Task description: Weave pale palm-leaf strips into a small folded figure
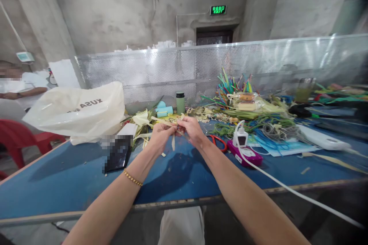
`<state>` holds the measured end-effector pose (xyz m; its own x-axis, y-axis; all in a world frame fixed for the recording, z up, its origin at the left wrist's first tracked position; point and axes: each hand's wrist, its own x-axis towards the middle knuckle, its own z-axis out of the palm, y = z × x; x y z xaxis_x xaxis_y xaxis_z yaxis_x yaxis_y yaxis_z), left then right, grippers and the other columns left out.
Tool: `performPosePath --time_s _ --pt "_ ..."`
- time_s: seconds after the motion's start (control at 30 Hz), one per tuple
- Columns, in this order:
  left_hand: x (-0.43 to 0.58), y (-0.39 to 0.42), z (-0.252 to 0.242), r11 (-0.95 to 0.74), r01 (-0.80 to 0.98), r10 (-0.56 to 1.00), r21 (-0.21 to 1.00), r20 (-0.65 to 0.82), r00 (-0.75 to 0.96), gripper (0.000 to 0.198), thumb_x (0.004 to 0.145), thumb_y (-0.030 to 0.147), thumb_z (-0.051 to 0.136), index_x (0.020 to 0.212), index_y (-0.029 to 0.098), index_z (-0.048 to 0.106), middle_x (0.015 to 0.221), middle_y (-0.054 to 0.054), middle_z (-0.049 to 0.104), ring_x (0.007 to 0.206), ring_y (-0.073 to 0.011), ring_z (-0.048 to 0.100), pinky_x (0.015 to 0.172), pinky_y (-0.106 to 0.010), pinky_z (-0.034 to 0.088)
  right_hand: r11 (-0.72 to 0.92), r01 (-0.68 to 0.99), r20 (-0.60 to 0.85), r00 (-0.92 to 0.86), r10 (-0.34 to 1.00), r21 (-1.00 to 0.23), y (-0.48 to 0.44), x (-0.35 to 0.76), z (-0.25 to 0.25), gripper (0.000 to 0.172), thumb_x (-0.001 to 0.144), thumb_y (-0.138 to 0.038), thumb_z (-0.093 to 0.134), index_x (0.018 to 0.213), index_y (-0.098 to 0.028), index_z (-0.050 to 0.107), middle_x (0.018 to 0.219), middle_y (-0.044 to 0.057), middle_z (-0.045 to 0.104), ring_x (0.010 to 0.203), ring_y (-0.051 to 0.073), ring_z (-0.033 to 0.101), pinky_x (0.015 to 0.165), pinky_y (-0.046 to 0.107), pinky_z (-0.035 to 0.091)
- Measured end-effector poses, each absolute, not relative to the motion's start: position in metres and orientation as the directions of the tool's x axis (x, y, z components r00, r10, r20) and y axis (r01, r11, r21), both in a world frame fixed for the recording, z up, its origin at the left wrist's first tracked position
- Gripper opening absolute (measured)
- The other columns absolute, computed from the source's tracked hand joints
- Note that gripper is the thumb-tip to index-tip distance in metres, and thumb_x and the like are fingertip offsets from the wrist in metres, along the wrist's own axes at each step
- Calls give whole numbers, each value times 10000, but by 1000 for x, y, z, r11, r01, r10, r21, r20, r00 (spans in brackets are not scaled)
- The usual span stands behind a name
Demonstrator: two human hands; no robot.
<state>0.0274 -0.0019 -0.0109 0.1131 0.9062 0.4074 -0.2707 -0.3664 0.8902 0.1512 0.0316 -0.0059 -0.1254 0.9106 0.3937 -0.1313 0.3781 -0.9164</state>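
Both my hands are raised over the blue table [71, 183] and meet at its middle. My left hand [161, 134] is closed, pinching pale yellow leaf strips [173, 141]; one strip hangs down from the fingers. My right hand [191, 129] is closed too, its fingers pinched on the same strips from the right. A gold bead bracelet [132, 178] circles my left wrist. More pale leaf pieces [142, 118] lie just behind the hands.
A dark phone [117, 155] lies left of my hands, with a white plastic bag [77, 109] behind it. Red-handled scissors [218, 142], a purple power strip [244, 155] with a white cable, and coloured strips [232, 84] lie right. A green bottle [180, 103] stands by the perforated screen. A person sits far left.
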Motion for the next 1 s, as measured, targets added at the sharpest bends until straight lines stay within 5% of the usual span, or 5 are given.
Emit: performPosePath --time_s 0.23,0.37,0.53,0.77,1.0 --pt "15 3 -8 -168 -370 970 914 220 101 178 716 255 697 737 79 689 665 -94 696 577 -152 634 668 -290 505 406 88 378 -233 896 -909 36 161 -6 412 815 -502 484 664 -138 607 578 28 584 507 115 512 495 240 365" --pt "6 6 -7 -132 -347 983 928 167 72 122 748 197 646 760 80 679 634 -81 686 531 -140 627 617 -264 494 565 296 483 -307 820 -770 39 164 -7 308 745 -426 616 631 -140 615 564 1 554 516 97 461 490 222 325" --pt "5 6 -9 -176 -279 974 944 208 89 154 762 225 643 801 81 683 639 -74 687 526 -131 625 586 -242 484 671 338 576 -345 741 -660 36 163 -6 354 789 -442 589 612 -137 617 570 -2 541 544 92 440 497 212 311" --pt "5 7 -11 -200 -198 963 960 229 139 287 692 362 731 736 85 670 655 -85 693 527 -134 611 612 -274 499 696 391 591 -368 718 -603 32 161 -5 147 778 -211 577 668 -133 635 608 1 591 572 99 467 555 215 342" --pt "6 5 -13 -329 0 943 944 329 46 330 664 396 744 579 96 635 469 -45 599 406 -80 481 428 -202 318 724 508 625 -390 676 -466 27 158 -3 158 852 -162 518 707 -146 581 669 8 572 634 113 473 610 227 328"
